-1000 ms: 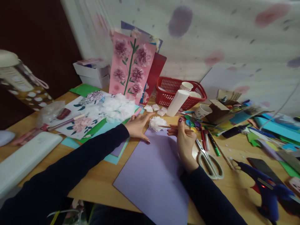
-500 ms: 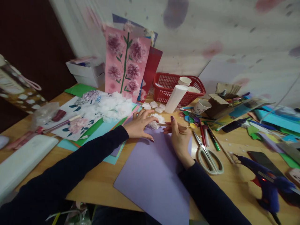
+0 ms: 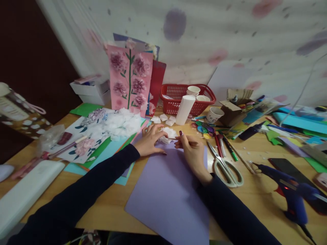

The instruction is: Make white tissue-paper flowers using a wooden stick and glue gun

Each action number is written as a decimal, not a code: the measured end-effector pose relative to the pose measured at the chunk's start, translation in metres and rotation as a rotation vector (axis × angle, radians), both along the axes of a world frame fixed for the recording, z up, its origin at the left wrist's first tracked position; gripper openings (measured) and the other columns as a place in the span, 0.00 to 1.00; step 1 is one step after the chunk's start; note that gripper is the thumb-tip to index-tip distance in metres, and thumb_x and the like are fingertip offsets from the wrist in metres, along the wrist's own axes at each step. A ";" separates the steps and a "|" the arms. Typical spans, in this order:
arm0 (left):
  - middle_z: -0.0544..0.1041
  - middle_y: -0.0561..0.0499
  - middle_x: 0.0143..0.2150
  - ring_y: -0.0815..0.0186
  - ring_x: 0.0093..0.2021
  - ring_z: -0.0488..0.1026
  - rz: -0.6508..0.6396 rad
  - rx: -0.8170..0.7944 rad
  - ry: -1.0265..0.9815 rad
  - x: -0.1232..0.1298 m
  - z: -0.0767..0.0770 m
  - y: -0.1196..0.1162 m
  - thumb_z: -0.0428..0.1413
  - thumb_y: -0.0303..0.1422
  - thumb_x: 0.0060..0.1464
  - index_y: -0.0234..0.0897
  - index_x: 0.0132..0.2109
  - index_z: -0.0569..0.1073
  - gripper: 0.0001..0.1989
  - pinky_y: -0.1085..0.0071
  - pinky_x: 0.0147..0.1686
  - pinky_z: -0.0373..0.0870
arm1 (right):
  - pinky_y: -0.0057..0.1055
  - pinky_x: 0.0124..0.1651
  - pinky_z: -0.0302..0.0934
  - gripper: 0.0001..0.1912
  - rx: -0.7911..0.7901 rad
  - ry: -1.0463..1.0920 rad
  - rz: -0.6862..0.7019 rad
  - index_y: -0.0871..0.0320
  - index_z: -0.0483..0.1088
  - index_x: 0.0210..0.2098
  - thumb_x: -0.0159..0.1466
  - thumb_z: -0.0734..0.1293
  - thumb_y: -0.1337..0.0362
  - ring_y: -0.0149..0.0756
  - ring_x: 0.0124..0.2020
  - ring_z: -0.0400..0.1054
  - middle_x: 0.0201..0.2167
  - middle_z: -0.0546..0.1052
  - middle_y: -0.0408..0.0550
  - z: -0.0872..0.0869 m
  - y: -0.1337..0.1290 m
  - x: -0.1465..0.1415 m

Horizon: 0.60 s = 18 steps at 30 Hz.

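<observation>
Left hand point(image 3: 150, 140): fingers spread and curved beside the white ruffled flower point(image 3: 169, 132); contact pressure cannot be told. Flower located at the far end of the purple sheet point(image 3: 166, 194); judged light, soft, easily crushed, best gripped low at its base. Right hand point(image 3: 189, 147): pinched around a thin stick point(image 3: 173, 138) pointing at the flower.

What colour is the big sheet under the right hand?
The sheet is light purple, best seen in the head view, the only one here.
</observation>
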<state>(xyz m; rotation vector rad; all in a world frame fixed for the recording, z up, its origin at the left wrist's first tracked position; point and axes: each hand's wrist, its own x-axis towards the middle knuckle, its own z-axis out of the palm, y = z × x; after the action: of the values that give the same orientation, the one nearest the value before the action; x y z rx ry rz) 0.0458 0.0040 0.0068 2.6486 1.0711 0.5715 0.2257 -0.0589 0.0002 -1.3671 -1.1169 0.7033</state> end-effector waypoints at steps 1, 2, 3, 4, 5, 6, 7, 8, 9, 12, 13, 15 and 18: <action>0.59 0.45 0.63 0.47 0.62 0.55 -0.006 0.003 0.005 0.000 0.000 -0.001 0.64 0.51 0.41 0.47 0.50 0.71 0.30 0.46 0.59 0.50 | 0.28 0.26 0.65 0.24 -0.002 -0.016 0.003 0.61 0.75 0.27 0.60 0.64 0.45 0.35 0.22 0.72 0.19 0.77 0.48 0.001 -0.001 0.001; 0.59 0.45 0.63 0.46 0.62 0.55 -0.010 0.005 0.011 0.000 0.001 -0.001 0.64 0.52 0.41 0.48 0.51 0.71 0.30 0.46 0.59 0.49 | 0.28 0.26 0.65 0.24 -0.004 -0.039 0.005 0.61 0.75 0.27 0.60 0.64 0.46 0.35 0.22 0.73 0.20 0.77 0.48 0.003 -0.002 0.001; 0.59 0.45 0.63 0.46 0.63 0.54 -0.013 0.008 0.017 0.000 0.001 -0.001 0.64 0.52 0.41 0.49 0.52 0.71 0.31 0.46 0.60 0.49 | 0.28 0.27 0.65 0.23 -0.004 -0.068 0.013 0.61 0.74 0.28 0.61 0.63 0.46 0.36 0.23 0.73 0.22 0.78 0.49 0.004 -0.003 0.002; 0.58 0.44 0.63 0.46 0.63 0.54 -0.014 0.013 0.023 0.000 0.001 -0.002 0.63 0.53 0.41 0.49 0.53 0.71 0.31 0.46 0.60 0.48 | 0.28 0.28 0.65 0.22 -0.002 -0.100 0.027 0.61 0.74 0.30 0.62 0.63 0.47 0.36 0.24 0.74 0.23 0.78 0.49 0.004 -0.004 0.003; 0.58 0.44 0.64 0.46 0.63 0.53 -0.012 0.017 0.030 0.000 0.001 -0.002 0.62 0.54 0.41 0.50 0.53 0.71 0.32 0.46 0.60 0.48 | 0.29 0.29 0.66 0.21 0.003 -0.130 0.045 0.61 0.73 0.32 0.63 0.62 0.48 0.36 0.26 0.75 0.24 0.78 0.48 0.005 -0.004 0.005; 0.58 0.44 0.64 0.46 0.63 0.53 -0.009 0.022 0.034 0.001 0.002 -0.002 0.62 0.55 0.41 0.50 0.53 0.71 0.32 0.46 0.60 0.48 | 0.29 0.29 0.66 0.20 0.008 -0.156 0.068 0.60 0.73 0.35 0.64 0.62 0.49 0.36 0.27 0.75 0.25 0.78 0.48 0.006 -0.005 0.006; 0.57 0.45 0.64 0.47 0.63 0.53 -0.004 0.026 0.037 0.001 0.002 -0.002 0.61 0.56 0.41 0.51 0.53 0.71 0.32 0.46 0.60 0.48 | 0.29 0.30 0.66 0.19 0.014 -0.173 0.090 0.60 0.71 0.37 0.64 0.62 0.49 0.36 0.27 0.75 0.26 0.78 0.47 0.007 -0.005 0.008; 0.57 0.45 0.64 0.47 0.63 0.53 0.002 0.030 0.038 0.001 0.002 -0.002 0.61 0.57 0.41 0.51 0.52 0.71 0.32 0.47 0.60 0.48 | 0.29 0.29 0.66 0.18 0.021 -0.184 0.108 0.59 0.70 0.38 0.63 0.62 0.49 0.36 0.27 0.75 0.26 0.78 0.47 0.007 -0.006 0.009; 0.57 0.46 0.64 0.47 0.63 0.53 0.010 0.031 0.038 0.001 0.002 -0.001 0.61 0.57 0.41 0.51 0.52 0.72 0.32 0.46 0.60 0.48 | 0.29 0.29 0.66 0.18 0.027 -0.195 0.124 0.59 0.69 0.37 0.63 0.63 0.49 0.36 0.27 0.75 0.27 0.78 0.47 0.008 -0.006 0.011; 0.57 0.45 0.64 0.45 0.63 0.53 0.026 0.020 0.041 0.001 0.002 -0.001 0.61 0.57 0.41 0.50 0.52 0.73 0.32 0.44 0.60 0.46 | 0.28 0.29 0.66 0.16 0.045 -0.279 0.179 0.58 0.67 0.34 0.63 0.63 0.50 0.35 0.27 0.75 0.27 0.77 0.47 0.011 -0.007 0.016; 0.57 0.45 0.64 0.44 0.63 0.53 0.028 0.017 0.039 0.001 0.002 -0.001 0.60 0.57 0.42 0.49 0.52 0.73 0.31 0.44 0.60 0.46 | 0.28 0.30 0.66 0.15 0.046 -0.316 0.206 0.57 0.67 0.34 0.63 0.63 0.50 0.35 0.28 0.75 0.27 0.77 0.47 0.012 -0.008 0.018; 0.58 0.45 0.64 0.45 0.62 0.54 0.026 0.017 0.022 0.002 0.004 -0.001 0.60 0.54 0.45 0.48 0.52 0.73 0.28 0.45 0.59 0.47 | 0.29 0.32 0.66 0.14 0.050 -0.369 0.267 0.57 0.69 0.34 0.63 0.64 0.52 0.35 0.30 0.74 0.29 0.78 0.47 0.015 -0.009 0.020; 0.64 0.47 0.60 0.51 0.61 0.57 0.049 0.022 -0.024 0.004 0.008 0.000 0.57 0.44 0.54 0.46 0.48 0.75 0.16 0.49 0.59 0.50 | 0.32 0.37 0.68 0.12 0.061 -0.393 0.317 0.56 0.72 0.34 0.62 0.65 0.53 0.35 0.32 0.74 0.31 0.79 0.47 0.020 -0.010 0.021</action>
<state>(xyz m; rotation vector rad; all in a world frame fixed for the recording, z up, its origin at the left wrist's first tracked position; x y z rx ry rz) 0.0494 0.0043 0.0145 2.6339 1.1316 0.6267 0.2463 -0.0691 0.0200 -1.3221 -1.6804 0.6321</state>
